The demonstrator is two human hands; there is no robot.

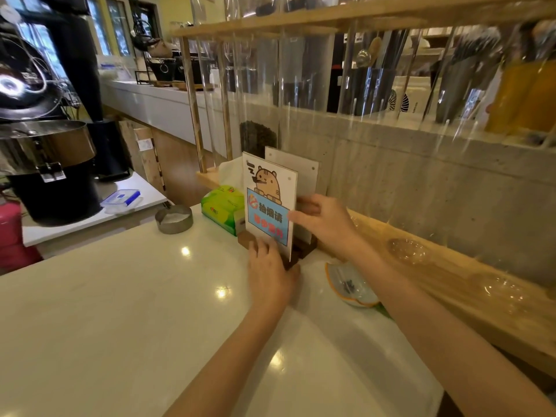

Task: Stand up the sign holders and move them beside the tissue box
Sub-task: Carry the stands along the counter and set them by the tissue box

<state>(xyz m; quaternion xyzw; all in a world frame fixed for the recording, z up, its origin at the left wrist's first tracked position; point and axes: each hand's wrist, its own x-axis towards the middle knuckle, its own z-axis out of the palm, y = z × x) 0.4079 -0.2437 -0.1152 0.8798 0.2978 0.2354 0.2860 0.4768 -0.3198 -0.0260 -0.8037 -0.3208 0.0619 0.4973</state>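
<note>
Two sign holders stand upright on dark wooden bases on the white counter (120,296). The front sign holder (267,191) shows a cartoon tiger over a blue panel. The rear sign holder (304,173), plain white, stands just behind it. Both are right beside the green tissue box (221,207). My left hand (269,273) rests on the front holder's wooden base. My right hand (323,221) pinches the right edge of the front sign's panel, with fingers reaching between the two panels.
A round metal ashtray (174,218) sits left of the tissue box. A small orange-rimmed dish (350,284) lies near my right forearm. A wooden ledge (451,281) and concrete wall bound the right side. A black roaster machine (45,164) stands far left.
</note>
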